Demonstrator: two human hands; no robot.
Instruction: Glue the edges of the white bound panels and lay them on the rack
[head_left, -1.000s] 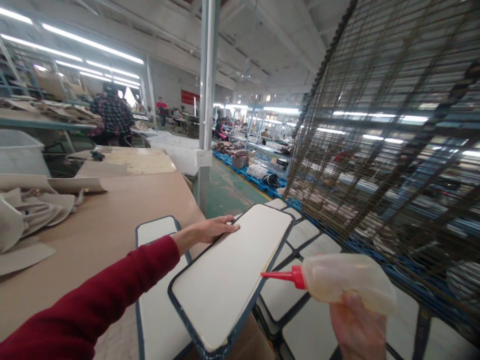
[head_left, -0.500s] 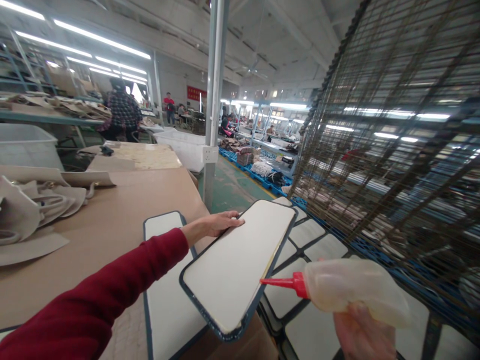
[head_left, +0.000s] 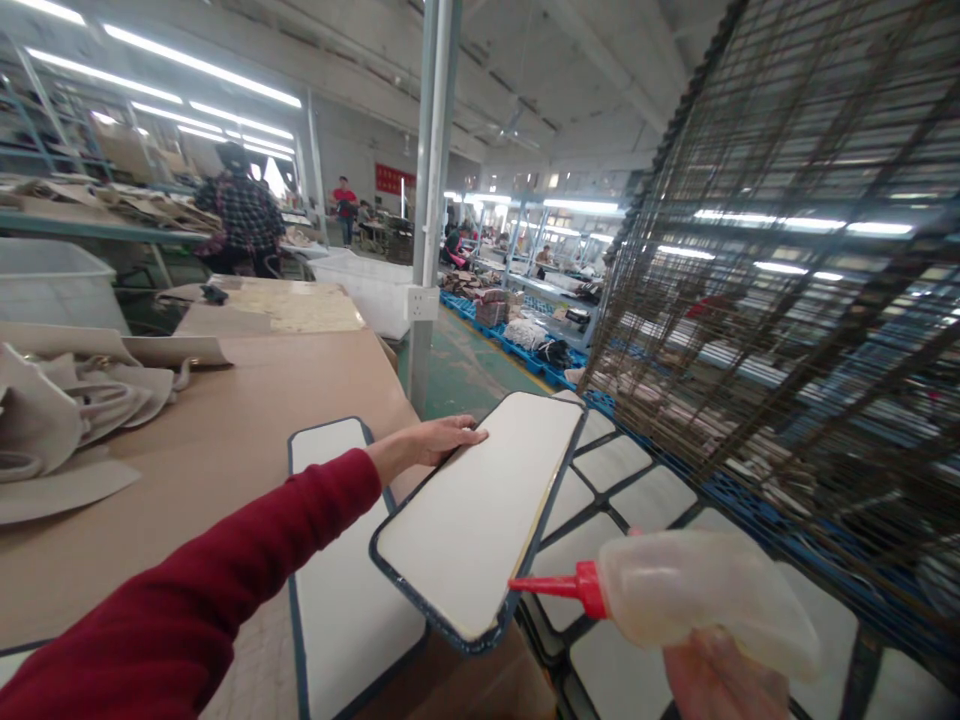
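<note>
My left hand point(head_left: 433, 440), in a red sleeve, grips the left edge of a white rounded panel point(head_left: 480, 510) with a dark blue rim and holds it lifted and tilted. My right hand point(head_left: 720, 680) squeezes around a translucent glue bottle point(head_left: 705, 598) with a red nozzle. The nozzle tip sits at the panel's near right edge. Only part of the right hand shows at the bottom of the view.
Another white panel point(head_left: 341, 570) lies on the brown table point(head_left: 195, 450). Several more panels point(head_left: 622, 465) lie on a rack to the right, under a tilted wire mesh frame point(head_left: 787, 280). Beige fabric pieces point(head_left: 67, 420) lie at left. A steel post point(head_left: 435, 180) and people stand behind.
The lifted panel has shifted slightly right and away, and the bottle's nozzle has moved down along its right edge toward the near corner.
</note>
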